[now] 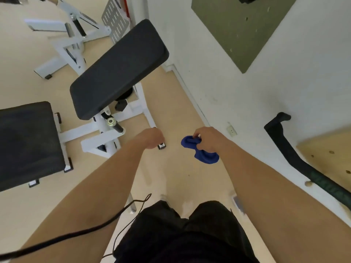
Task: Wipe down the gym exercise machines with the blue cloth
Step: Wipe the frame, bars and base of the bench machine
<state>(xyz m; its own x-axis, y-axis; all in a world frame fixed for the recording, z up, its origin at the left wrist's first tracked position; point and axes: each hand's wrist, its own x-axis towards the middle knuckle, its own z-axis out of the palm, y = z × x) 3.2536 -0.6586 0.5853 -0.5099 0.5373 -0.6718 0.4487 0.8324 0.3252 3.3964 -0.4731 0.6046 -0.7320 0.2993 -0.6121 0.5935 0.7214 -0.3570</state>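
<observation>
My right hand [208,138] grips a bunched blue cloth [199,149] in the air above the floor, near the wall. My left hand [152,138] is held out beside it with its fingers curled under and hidden; nothing shows in it. Ahead of both hands stands a white-framed machine with a long black pad [117,67] tilted upward. A second black padded seat [28,143] sits at the left. Neither hand touches a machine.
A white wall [237,88] with an outlet [232,130] runs along the right. A black bar [296,154] leans against it by a wooden board [330,154]. Another white machine frame [64,40] stands at the back left. A black cord [76,232] hangs across my left forearm.
</observation>
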